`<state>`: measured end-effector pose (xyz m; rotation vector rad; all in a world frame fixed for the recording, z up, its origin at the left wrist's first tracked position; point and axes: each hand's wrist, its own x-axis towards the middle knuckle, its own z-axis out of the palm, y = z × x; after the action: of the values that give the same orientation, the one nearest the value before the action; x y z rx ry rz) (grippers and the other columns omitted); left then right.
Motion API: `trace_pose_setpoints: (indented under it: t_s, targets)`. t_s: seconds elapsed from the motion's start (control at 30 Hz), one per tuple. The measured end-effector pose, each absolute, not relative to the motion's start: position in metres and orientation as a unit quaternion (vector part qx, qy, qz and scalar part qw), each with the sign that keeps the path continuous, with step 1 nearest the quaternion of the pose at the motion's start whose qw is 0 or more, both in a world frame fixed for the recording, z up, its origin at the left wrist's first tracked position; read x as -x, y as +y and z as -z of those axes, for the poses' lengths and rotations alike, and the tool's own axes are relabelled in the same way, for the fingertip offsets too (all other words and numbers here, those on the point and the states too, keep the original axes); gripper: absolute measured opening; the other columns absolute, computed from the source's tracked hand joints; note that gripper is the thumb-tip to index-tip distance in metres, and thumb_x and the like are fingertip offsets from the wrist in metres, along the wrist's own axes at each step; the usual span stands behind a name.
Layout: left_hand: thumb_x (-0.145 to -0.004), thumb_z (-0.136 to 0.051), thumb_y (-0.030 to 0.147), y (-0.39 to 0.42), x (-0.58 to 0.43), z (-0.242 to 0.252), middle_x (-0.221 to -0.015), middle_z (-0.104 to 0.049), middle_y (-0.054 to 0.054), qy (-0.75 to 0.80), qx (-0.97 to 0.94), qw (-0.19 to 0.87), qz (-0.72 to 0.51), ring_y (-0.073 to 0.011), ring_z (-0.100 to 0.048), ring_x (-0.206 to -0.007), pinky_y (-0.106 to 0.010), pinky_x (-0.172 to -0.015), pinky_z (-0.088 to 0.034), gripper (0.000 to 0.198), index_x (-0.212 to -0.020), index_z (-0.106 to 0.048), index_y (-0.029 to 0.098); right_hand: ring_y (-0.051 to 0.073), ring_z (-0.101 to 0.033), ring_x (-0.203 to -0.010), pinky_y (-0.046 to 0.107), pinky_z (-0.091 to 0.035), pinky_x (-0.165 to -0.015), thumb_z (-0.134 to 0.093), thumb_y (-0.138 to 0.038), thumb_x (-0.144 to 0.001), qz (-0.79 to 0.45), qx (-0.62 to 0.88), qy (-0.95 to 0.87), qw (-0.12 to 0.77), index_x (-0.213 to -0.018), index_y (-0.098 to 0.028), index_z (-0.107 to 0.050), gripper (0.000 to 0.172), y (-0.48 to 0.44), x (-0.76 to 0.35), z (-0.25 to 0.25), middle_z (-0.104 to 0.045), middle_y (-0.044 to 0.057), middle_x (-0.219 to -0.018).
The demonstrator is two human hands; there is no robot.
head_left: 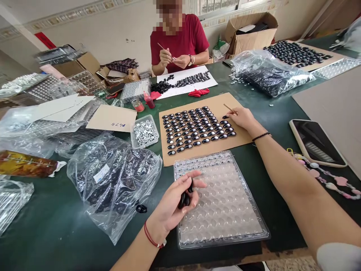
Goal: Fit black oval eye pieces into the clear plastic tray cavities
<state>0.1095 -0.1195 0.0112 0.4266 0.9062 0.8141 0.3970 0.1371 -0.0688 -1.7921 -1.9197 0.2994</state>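
Black pieces lie in rows on a cardboard sheet, which rests on a dark green worktop in a room with a pale wall and a window. The left hand curls around a few more pieces above a clear tray, hiding part of it; the right hand pinches a thin stick near the sheet's right side, whether touching a piece one cannot tell. Left of the tray sprawls a plastic bag, a loose piece beside it; a tub of silver discs stands left of the sheet. To the right lie a phone and a beaded strap. Opposite, a co-worker in red works before a white sheet, a carton behind.
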Motion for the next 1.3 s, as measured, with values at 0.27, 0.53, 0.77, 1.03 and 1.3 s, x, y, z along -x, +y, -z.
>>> trace_pose_setpoints:
  t_s: [0.27,0.53,0.77,1.03,1.3]
  targets:
    - [-0.085,-0.049,0.029,-0.122,-0.112,-0.011,-0.069,-0.062,-0.004,0.442,-0.223,0.783,-0.378,-0.0031,-0.045,-0.040,-0.013,-0.030,-0.022,0.022,-0.097,-0.060,0.013,0.016,-0.055,-0.069,0.025,-0.035,-0.058,-0.054,-0.034,-0.073,-0.135,0.638,-0.713,0.256,-0.079,-0.017,-0.068,0.022,0.132,-0.379,0.064,-0.066,0.005,-0.079]
    - [-0.083,-0.053,0.029,-0.124,-0.113,-0.012,-0.066,-0.062,-0.004,0.450,-0.211,0.770,-0.400,-0.0017,-0.041,-0.037,-0.013,-0.031,-0.022,0.024,-0.097,-0.061,0.011,0.015,-0.053,-0.062,0.025,-0.034,-0.055,-0.057,-0.033,-0.070,-0.164,0.634,-0.699,0.288,-0.072,-0.015,-0.067,0.021,0.130,-0.379,0.059,-0.064,0.005,-0.069]
    - [-0.083,-0.054,0.025,-0.122,-0.104,-0.018,-0.051,-0.043,0.006,0.431,-0.156,0.722,-0.519,-0.0016,-0.036,-0.039,-0.013,-0.035,-0.029,0.017,-0.092,-0.060,0.012,0.009,-0.047,-0.054,0.023,-0.033,-0.051,-0.035,-0.040,-0.087,-0.206,0.587,-0.665,0.413,-0.078,-0.015,-0.062,0.039,0.100,-0.340,0.007,-0.061,0.005,-0.074]
    - [-0.078,-0.060,0.023,-0.120,-0.104,-0.015,-0.055,-0.043,0.006,0.411,-0.147,0.734,-0.520,-0.0012,-0.037,-0.041,-0.011,-0.033,-0.026,0.013,-0.087,-0.058,0.014,0.007,-0.040,-0.046,0.022,-0.029,-0.045,-0.032,-0.049,-0.089,-0.445,0.338,-0.766,0.319,-0.068,-0.015,-0.059,0.048,-0.019,-0.270,-0.034,-0.047,-0.001,-0.053]
    - [-0.073,-0.065,0.030,-0.119,-0.107,-0.009,-0.057,-0.049,0.005,0.426,-0.224,0.717,-0.504,0.0001,-0.033,-0.037,-0.010,-0.032,-0.021,0.029,-0.096,-0.060,0.014,0.011,-0.050,-0.052,0.024,-0.029,-0.049,-0.042,-0.035,-0.088,-0.192,0.366,-0.881,0.230,-0.058,-0.015,-0.057,0.040,-0.048,-0.275,-0.013,-0.061,0.004,-0.062]
